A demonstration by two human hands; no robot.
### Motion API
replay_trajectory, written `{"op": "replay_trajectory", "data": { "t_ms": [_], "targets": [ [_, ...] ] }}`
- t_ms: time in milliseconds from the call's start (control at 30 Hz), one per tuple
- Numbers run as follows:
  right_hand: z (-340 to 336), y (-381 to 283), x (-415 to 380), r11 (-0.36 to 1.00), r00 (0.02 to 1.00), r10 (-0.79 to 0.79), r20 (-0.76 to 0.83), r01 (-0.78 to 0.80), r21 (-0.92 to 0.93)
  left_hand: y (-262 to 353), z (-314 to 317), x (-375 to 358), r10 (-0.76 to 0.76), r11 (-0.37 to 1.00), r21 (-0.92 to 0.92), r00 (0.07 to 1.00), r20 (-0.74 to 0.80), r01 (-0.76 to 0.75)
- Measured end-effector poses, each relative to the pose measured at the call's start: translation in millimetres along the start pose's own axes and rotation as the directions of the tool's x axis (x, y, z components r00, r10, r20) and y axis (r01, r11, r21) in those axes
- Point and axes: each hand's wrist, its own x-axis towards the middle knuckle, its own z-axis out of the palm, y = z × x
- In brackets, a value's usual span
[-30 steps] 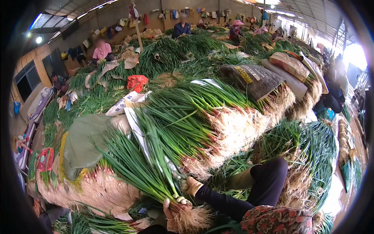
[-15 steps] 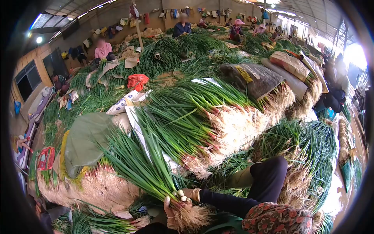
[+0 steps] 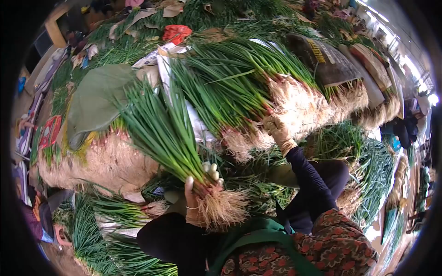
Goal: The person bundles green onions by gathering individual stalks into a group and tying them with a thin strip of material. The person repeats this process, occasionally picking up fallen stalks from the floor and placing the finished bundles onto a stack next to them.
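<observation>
My left hand (image 3: pixel 190 201), in a pale glove, is closed around a bunch of spring onions (image 3: pixel 177 147) just above their roots. The green tops point up and away to the left; the tan roots (image 3: pixel 218 209) hang out below my fingers. My right hand (image 3: pixel 277 131), gloved too, rests at the near edge of a big pile of spring onions (image 3: pixel 230 87). Its fingers are curled onto the reddish stems by the roots. How many stems are between them is hidden. The pile lies with tops to the left and roots (image 3: pixel 299 99) towards me.
To the left, a green sheet (image 3: pixel 96 101) covers another onion stack with thick roots (image 3: pixel 110 158). Dark sacking (image 3: pixel 322 60) covers onions at the back right. A red plastic bag (image 3: pixel 176 33) lies farther off. Loose onions (image 3: pixel 124 202) are low on the left.
My right hand has left the held bunch and moved right and up to the pile. My left hand keeps the bunch, now turned a little. The view has tilted down.
</observation>
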Motion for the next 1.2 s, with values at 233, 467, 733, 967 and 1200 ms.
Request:
{"op": "replay_trajectory", "data": {
  "t_ms": [233, 467, 733, 967, 1200],
  "targets": [
    [127.4, -12.0, 41.3, 0.533, 0.990, 0.003, 0.139, 0.116, -0.838, -0.7, -22.5, 5.3, 0.041, 0.993, -0.117, 0.992, 0.117, -0.027],
    [121.4, -1.0, 28.1, 0.899, 0.838, 0.389, 0.383, -0.253, -0.358, 6.5, -38.6, 12.3, 0.043, 0.997, -0.073, 0.997, 0.069, -0.038],
    [121.6, -26.2, -41.5, 0.740, 0.950, 0.081, 0.301, 0.145, -0.657, -9.4, -52.9, 17.4, -0.056, 0.998, -0.034, 0.998, 0.002, 0.056],
    [109.4, -9.4, 13.7, 0.832, 0.987, 0.149, 0.066, -0.089, -0.548, -5.9, -29.8, 11.4, -0.032, 0.998, 0.045, 0.999, -0.031, 0.033],
    [171.9, -6.1, 34.9, 0.511, 0.940, 0.329, 0.093, -0.094, -0.854, -4.7, -45.3, 14.0, -0.066, 0.991, 0.116, 0.998, -0.005, 0.066]
  ]
}}
